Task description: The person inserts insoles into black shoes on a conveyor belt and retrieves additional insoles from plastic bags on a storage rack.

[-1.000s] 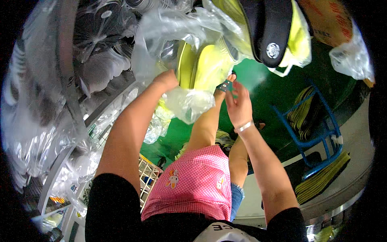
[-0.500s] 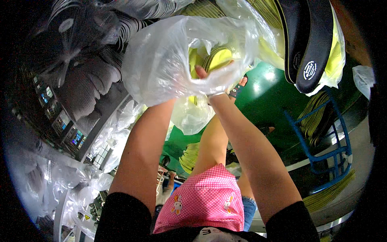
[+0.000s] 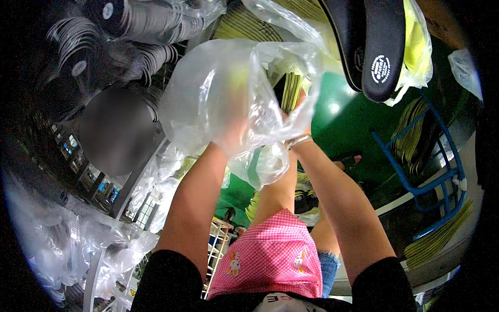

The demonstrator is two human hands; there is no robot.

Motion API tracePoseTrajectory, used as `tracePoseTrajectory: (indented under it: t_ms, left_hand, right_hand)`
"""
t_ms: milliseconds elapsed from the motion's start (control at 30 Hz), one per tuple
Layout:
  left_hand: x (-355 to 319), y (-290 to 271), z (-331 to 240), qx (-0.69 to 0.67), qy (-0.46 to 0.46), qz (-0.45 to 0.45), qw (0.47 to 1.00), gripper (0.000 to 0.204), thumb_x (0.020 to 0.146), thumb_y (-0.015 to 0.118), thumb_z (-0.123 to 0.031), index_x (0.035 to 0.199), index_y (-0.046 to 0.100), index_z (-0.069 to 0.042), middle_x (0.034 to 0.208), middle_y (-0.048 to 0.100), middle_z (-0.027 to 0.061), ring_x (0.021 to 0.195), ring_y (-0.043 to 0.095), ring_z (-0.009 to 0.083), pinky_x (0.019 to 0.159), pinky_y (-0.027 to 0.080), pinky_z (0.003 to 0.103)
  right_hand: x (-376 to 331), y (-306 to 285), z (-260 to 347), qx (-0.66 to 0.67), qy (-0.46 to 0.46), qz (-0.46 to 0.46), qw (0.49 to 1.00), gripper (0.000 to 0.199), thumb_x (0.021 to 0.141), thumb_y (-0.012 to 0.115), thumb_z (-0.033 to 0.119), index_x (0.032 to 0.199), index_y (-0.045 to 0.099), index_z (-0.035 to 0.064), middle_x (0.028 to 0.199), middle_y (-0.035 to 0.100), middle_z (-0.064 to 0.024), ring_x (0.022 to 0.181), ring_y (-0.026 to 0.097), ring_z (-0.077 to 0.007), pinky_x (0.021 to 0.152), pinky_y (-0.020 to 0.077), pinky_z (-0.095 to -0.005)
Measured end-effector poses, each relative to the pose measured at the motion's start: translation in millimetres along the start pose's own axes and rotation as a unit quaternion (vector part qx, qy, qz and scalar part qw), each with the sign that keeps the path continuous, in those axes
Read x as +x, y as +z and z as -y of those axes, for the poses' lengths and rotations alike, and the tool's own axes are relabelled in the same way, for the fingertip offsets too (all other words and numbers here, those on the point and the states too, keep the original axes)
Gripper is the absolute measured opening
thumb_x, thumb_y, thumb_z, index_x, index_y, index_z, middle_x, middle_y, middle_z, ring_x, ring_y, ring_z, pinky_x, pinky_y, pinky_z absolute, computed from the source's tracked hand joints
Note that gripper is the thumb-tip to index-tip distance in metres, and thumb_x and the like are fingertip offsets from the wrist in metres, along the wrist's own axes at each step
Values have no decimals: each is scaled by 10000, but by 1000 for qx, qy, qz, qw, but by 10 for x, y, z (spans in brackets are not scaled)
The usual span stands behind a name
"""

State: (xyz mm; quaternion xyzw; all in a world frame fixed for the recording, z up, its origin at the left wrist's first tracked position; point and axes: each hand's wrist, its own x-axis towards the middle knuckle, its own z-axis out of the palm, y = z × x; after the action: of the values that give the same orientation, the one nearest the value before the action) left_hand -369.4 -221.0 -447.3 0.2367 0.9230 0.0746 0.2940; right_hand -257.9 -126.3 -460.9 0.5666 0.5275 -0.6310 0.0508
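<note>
A large clear plastic bag [image 3: 202, 78] hangs open in front of me at the top middle, its mouth turned to the right. My left hand [image 3: 234, 117] shows only as a blur through the film, so its fingers cannot be made out. At the bag's mouth my right hand [image 3: 302, 112] grips a small stack of insoles [image 3: 291, 91] with yellow-green edges and a black face, partly covered by film. The wrist above it wears a light bracelet. A loose fold of the bag droops below both hands.
Large black insoles [image 3: 382, 47] rest on a yellow bagged pile at the upper right. Bagged insole stacks [image 3: 163, 23] fill the upper left. A blue metal frame [image 3: 416, 190] stands at right near stacked insoles [image 3: 439, 234]. Clear bags [image 3: 67, 234] crowd the lower left above the green floor.
The bag mouth and my right hand have shifted right. The insoles in it have turned from showing a yellow face to showing their edges. My left hand now shows blurred through the film.
</note>
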Motion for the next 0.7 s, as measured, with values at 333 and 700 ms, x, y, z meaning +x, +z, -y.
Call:
tracePoseTrajectory:
  t_ms: [333, 700]
  left_hand:
    - [333, 149, 574, -449, -256, 182, 837, 708, 608, 745, -123, 1184, 349, -14, 1079, 492, 127, 1014, 467, 236, 875, 367, 344]
    - [397, 301, 644, -341, -238, 188, 890, 1020, 489, 815, -209, 1257, 178, -1, 1229, 324, 174, 1135, 341, 280, 909, 322, 390]
  right_hand:
    - [-318, -290, -129, 9, -27, 56, 998, 635, 525, 642, 172, 1120, 462, 42, 1073, 480, -272, 1180, 196, -433, 1001, 156, -387]
    - [-312, -367, -207, 168, 25, 114, 979, 529, 545, 585, 66, 1060, 482, -3, 950, 541, -129, 906, 473, -234, 864, 339, -289]
